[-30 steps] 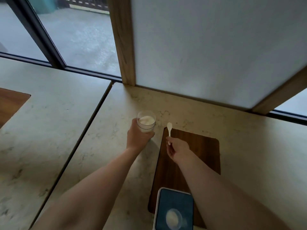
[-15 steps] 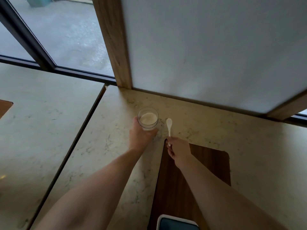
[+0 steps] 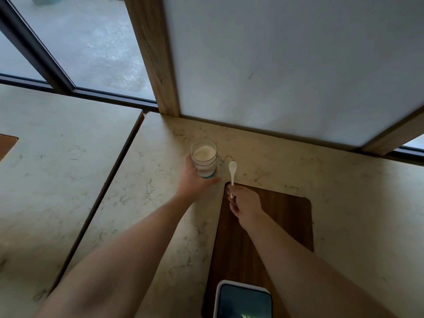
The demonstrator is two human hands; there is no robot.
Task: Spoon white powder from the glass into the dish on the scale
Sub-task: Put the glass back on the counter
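A clear glass (image 3: 203,157) part full of white powder stands on the marble counter, gripped around its lower part by my left hand (image 3: 192,182). Just to its right my right hand (image 3: 244,206) pinches the handle of a small white spoon (image 3: 232,173), bowl pointing away, empty and level with the glass's base. The scale (image 3: 243,299), white-rimmed with a dark top, shows at the bottom edge on a dark wooden board (image 3: 284,216). The dish is out of view.
A white panel in a wooden frame (image 3: 153,56) rises right behind the glass. A seam (image 3: 107,180) splits the marble counter from a second slab on the left. Windows run along the back left.
The view has tilted up, so the scale's dish has dropped out of sight. The glass has shifted slightly away and left of the board; the spoon stays beside it.
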